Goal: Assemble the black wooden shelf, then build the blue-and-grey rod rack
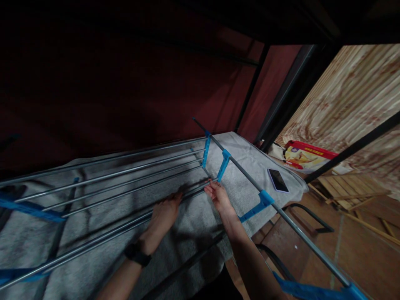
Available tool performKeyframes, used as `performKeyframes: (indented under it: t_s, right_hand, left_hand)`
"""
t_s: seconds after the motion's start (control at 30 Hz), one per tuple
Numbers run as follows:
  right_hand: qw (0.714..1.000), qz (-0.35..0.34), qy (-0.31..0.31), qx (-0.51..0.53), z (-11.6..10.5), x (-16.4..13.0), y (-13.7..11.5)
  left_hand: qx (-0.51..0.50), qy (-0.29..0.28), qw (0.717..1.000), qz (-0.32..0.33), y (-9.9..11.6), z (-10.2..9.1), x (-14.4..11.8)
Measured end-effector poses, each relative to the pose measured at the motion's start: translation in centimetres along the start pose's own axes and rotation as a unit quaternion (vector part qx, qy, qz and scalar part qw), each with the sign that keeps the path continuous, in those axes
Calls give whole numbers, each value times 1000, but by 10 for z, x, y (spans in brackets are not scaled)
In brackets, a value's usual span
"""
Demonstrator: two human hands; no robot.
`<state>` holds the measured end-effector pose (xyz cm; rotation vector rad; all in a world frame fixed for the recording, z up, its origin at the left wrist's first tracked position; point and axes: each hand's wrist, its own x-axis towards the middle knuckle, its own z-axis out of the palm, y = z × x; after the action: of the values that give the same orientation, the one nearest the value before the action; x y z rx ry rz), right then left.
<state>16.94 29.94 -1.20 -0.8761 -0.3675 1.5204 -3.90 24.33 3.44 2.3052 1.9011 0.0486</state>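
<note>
A shelf-like rack of thin grey metal tubes with blue plastic brackets lies across a grey blanket [190, 237]. My left hand [167, 210], below a black wristband, is closed around a long metal tube [103, 238] in the rack's front row. Farther right, my right hand [218, 195] pinches the same row of tubes close to its end. Just beyond those fingertips is a blue bracket [223, 165], fixed to a long crosswise pole [245, 173]. Whether the tube end sits inside the bracket is hidden by my fingers.
A phone [278, 180] lies on the blanket's right side. Beyond the bed edge are a red-and-yellow box [308, 156], a slatted wooden piece [350, 189] and a dark chair frame [312, 216]. Dark bed posts stand at the right. The crosswise pole reaches over the near edge.
</note>
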Motion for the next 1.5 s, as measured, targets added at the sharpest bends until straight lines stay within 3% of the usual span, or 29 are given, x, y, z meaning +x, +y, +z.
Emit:
performKeyframes:
  t_s: [0.3, 0.6, 0.7, 0.8, 0.93, 1.0, 1.17, 1.5]
  right_hand:
    - [1000, 11, 3, -3, -2, 1, -1]
    - [1000, 1, -1, -22, -3, 1, -7]
    - [997, -11, 0, -72, -6, 1, -6]
    - [976, -69, 41, -201, -16, -1, -5]
    - [878, -252, 150, -378, -35, 0, -7]
    - [845, -294, 146, -422, -40, 4, -10]
    - [861, -271, 71, -425, -38, 16, -14]
    - [860, -273, 56, -427, -32, 8, -18]
  left_hand:
    - [-25, 20, 999, 21, -2, 3, 5]
    - [-42, 38, 998, -11, 5, -1, 9]
    - [-41, 29, 999, -15, 8, -2, 12]
    - [-32, 24, 999, -13, 11, -4, 13]
    - [-39, 35, 998, -17, 15, -7, 13]
    - [-39, 37, 998, -16, 18, -8, 13]
    - [-22, 49, 999, 6, 26, -7, 17]
    - [-19, 79, 996, 18, 29, -3, 22]
